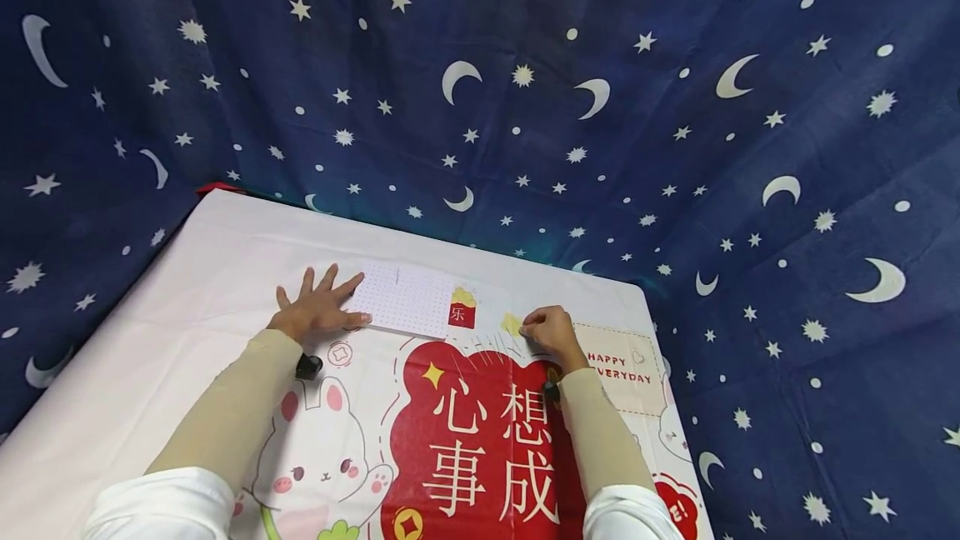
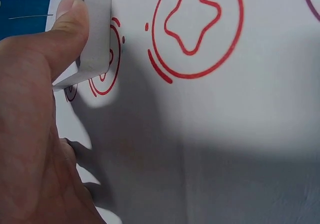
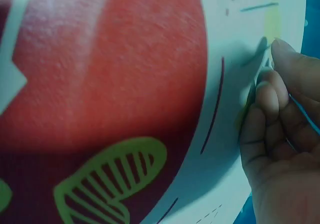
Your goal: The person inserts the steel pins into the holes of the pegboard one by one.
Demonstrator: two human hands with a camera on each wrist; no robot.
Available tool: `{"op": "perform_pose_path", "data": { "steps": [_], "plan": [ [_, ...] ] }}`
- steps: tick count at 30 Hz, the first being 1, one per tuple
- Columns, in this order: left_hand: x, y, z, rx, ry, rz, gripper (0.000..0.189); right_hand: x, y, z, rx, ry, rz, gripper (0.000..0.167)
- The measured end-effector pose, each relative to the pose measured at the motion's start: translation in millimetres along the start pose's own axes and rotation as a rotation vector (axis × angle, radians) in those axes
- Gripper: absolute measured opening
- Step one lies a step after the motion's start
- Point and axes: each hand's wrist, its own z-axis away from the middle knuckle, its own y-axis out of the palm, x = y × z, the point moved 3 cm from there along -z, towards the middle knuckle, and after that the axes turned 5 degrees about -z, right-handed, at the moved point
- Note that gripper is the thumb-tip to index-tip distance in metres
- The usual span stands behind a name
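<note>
One hand (image 1: 318, 312), touching board's (image 1: 411, 300) edge — table (image 1: 277, 232) beyond

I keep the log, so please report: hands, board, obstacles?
Left hand against board; right hand at sticks, grip unclear. One stick upright in board. No obstacle seen.

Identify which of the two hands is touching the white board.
The left hand, fingers spread and thumb against the white board. The right hand is apart from it, fingers bunched close to the tablecloth.
</note>
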Motion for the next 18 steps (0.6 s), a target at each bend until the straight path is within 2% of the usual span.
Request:
{"op": "perform_pose_path", "data": {
  "steps": [7,11,15,18],
  "plan": [
    [-2.3,6.3,-2.9,0.002,0.015,0.001,0.098,-2,7,6.9,-0.020,0.029,0.082,0.006],
    [-2.9,6.7,-4.0,0.002,0.019,0.000,0.099,2,13,8.9,-0.022,0.013,0.213,0.013],
    [-0.5,5.7,-4.0,-0.001,0.017,0.001,0.099,6,20,9.0,0.013,0.001,0.306,0.009],
    [2.1,5.7,-3.6,-0.003,0.016,0.005,0.099,8,24,8.7,0.041,0.005,0.322,0.005]
  ]
}}
